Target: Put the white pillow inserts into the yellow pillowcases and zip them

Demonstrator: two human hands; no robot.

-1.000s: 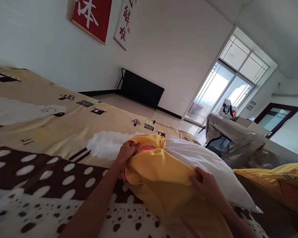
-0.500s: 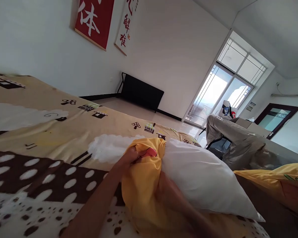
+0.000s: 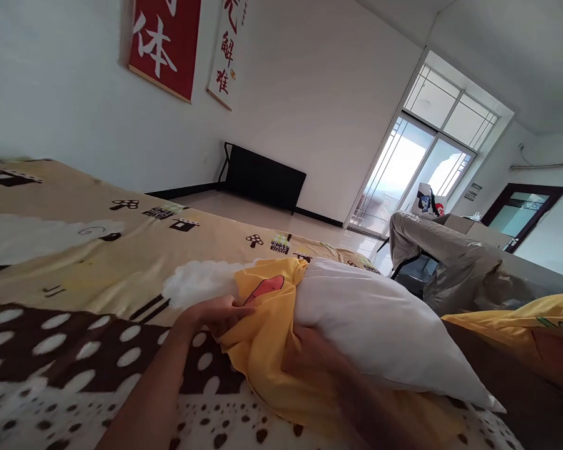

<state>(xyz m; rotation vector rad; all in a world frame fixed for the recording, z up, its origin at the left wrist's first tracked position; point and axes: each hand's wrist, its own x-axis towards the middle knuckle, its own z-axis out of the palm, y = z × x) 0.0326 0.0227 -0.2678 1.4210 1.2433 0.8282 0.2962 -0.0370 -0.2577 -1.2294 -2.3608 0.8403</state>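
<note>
A white pillow (image 3: 366, 319) lies on the patterned blanket, its far end partly inside a yellow pillowcase (image 3: 267, 337) with a pink printed shape. My left hand (image 3: 223, 312) pinches the pillowcase cloth on its left side, fingers closed on the fabric. Low against the pillow's near side, my right hand (image 3: 309, 350) reaches into the folds of the yellow cloth. Its fingers are hidden there, and the forearm is dim and blurred. More yellow cloth spreads beneath the pillow and my right forearm.
The blanket (image 3: 169, 275) with brown, cream and dotted prints covers the bed. Another yellow printed pillow or cloth (image 3: 544, 331) sits at the right edge. Farther off are a plastic-covered piece of furniture (image 3: 460, 269), a black folded panel (image 3: 263, 181) and a glass door (image 3: 403, 169).
My left hand has moved left and slightly down, pulling the pillowcase edge outward so more of the pink print shows. My right hand stays by the pillow. The view has shifted slightly.
</note>
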